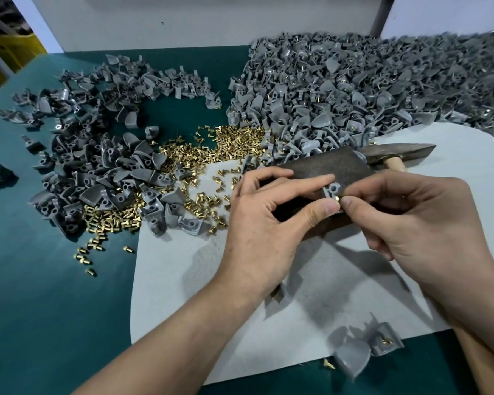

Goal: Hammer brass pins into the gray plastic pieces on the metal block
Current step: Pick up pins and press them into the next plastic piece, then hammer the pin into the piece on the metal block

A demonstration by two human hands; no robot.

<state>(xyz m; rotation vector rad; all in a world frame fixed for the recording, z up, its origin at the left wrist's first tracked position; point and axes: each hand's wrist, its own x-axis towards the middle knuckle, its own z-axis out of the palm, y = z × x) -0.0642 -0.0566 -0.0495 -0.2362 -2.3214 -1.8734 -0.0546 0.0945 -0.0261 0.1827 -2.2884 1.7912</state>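
Already a pinned pile (354, 89) fills the table's (40, 280) far right, many blanks (92, 155) wait left; your left hand (257, 212) pinches a piece (330, 191) over the block (334, 166), your right hand (411, 218) pinches a pin (337, 198) at it.

Both forearms bare, coming in from the bottom edge and converging. Left hand (265, 220) back up, thumb and forefinger pinching a gray piece (330, 191). Right hand (419, 223) fingers curled, thumb and forefinger pinching a brass pin (337, 198). Thumb tips nearly touching.
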